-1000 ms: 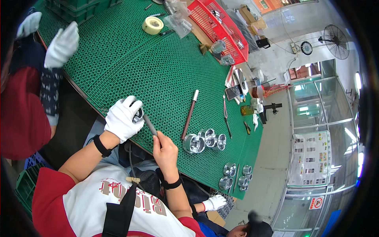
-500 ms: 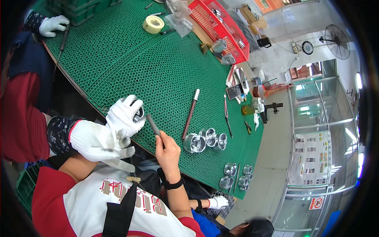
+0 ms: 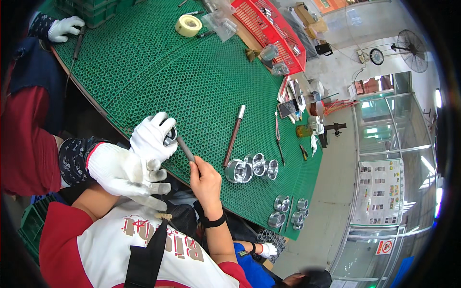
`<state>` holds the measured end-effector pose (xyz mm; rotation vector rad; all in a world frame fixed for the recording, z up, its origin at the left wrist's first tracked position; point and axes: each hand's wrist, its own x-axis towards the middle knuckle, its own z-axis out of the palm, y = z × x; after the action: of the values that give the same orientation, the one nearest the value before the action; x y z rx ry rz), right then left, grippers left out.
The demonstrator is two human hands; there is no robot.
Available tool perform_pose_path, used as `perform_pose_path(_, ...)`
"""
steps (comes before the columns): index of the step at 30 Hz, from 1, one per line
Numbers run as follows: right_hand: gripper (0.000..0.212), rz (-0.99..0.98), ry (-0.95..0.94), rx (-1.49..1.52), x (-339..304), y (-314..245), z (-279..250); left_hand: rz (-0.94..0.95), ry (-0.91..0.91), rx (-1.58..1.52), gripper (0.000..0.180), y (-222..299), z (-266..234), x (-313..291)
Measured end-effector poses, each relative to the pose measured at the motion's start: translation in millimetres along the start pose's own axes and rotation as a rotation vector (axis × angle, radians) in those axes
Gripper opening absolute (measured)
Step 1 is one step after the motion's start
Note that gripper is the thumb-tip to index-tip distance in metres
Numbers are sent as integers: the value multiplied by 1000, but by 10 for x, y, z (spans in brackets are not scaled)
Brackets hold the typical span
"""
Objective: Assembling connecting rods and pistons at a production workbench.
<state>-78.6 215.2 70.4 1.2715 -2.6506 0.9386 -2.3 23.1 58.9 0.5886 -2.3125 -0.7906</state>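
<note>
In my gloved left hand (image 3: 152, 138) is a shiny metal cup-shaped part (image 3: 170, 135), held above the near edge of the green mat (image 3: 158, 81). My bare right hand (image 3: 206, 183) grips a grey rod-shaped tool (image 3: 185, 149), its far end at the part's opening; contact cannot be made out. A co-worker's white-gloved hand (image 3: 122, 173) reaches in from the left, fingers spread, hiding my left wrist. The same person's other gloved hand (image 3: 66, 29) is by a thin dark tool (image 3: 78, 44) at the mat's far left.
A dark red marker-like stick (image 3: 234, 137) lies beside several metal cup-shaped parts (image 3: 238, 172). Farther back are a tape roll (image 3: 188, 25), a red basket (image 3: 269, 29), a phone (image 3: 288, 109) and pliers (image 3: 303, 152). Another person's gloved hand (image 3: 269, 250) is at the lower right.
The co-worker's near gloved hand has shifted slightly right. The rod's end has moved slightly toward the metal part. My grip on both stays the same.
</note>
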Motion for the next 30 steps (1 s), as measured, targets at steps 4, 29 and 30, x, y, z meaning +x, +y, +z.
perform_pose_path(4,18,5,-20,-10,-5,-51,-36,-42,-13,11,41,21,-2,-27)
perform_pose_path(29,31,-21,85,-201,587,309,190,-65,-116,41,43,31,14,-34)
perform_pose_path(30,35,-157,172,-301,740,302,173,-64,-115,33,43,32,23,-38)
